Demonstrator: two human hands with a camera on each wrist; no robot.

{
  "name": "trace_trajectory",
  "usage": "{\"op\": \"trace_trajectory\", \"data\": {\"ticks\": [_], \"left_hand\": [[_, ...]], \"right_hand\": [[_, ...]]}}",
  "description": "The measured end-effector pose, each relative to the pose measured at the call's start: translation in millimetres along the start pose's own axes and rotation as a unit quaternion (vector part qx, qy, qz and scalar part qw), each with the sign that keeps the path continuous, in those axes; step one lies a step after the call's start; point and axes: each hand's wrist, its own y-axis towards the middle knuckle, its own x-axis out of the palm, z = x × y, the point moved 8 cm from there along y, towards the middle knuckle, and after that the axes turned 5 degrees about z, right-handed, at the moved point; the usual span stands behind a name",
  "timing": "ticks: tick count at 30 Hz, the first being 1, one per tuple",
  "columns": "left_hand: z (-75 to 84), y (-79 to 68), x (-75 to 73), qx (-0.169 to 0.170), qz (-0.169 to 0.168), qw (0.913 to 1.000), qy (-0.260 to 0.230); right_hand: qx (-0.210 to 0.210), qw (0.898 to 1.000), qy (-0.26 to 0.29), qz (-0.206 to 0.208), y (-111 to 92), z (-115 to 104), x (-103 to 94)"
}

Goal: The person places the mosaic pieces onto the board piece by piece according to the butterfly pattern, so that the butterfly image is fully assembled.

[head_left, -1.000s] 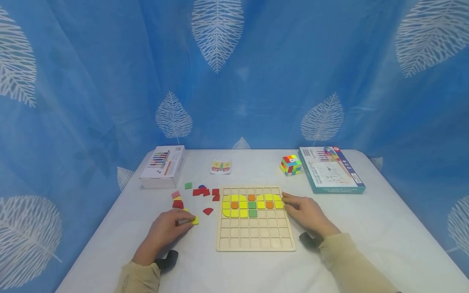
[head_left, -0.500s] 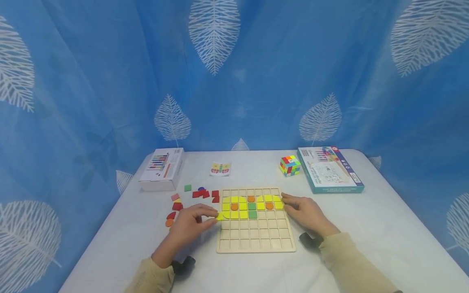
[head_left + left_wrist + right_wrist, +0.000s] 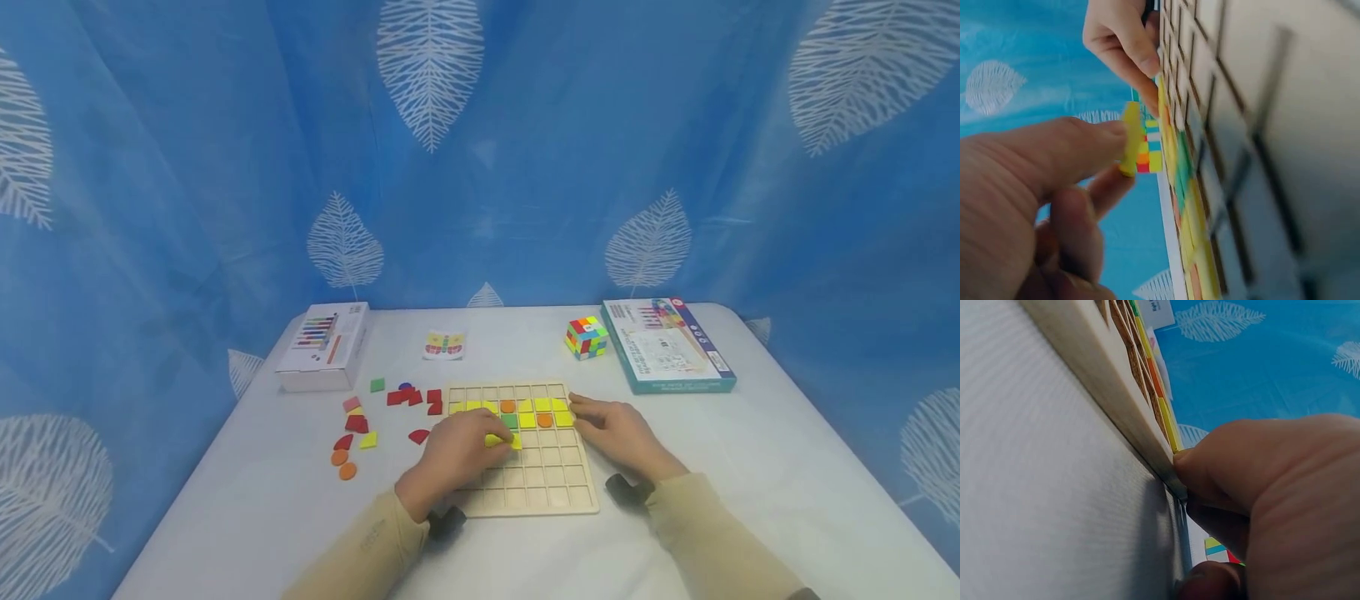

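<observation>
Left hand (image 3: 459,450), lower centre: yellow tile (image 3: 1129,140) pinched between thumb and finger, over board (image 3: 557,477). Right hand (image 3: 621,435), lower right: fingers loosely extended, touching board's edge.

No wording can be read for certain. The print on the white box (image 3: 324,348) and the teal-edged box (image 3: 667,346) is too small and blurred to make out, as is the faint mark on the left sleeve (image 3: 372,536).
</observation>
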Motion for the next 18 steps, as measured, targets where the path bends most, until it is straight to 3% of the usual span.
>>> {"op": "trace_trajectory", "data": {"ticks": [8, 14, 18], "left_hand": [[18.4, 22.5, 14.7, 0.018, -0.021, 0.9978, 0.060], [17.3, 28.0, 28.6, 0.000, -0.047, 0.9966, 0.068], [17.8, 31.3, 32.0, -0.002, -0.044, 0.9967, 0.068]], "right_hand": [[-0.012, 1.000, -0.006, 0.006, 1, -1, -2.5], [-0.018, 1.000, -0.003, 0.001, 1, -2, -0.3], [-0.014, 1.000, -0.004, 0.004, 2, 0, -0.8]]}}
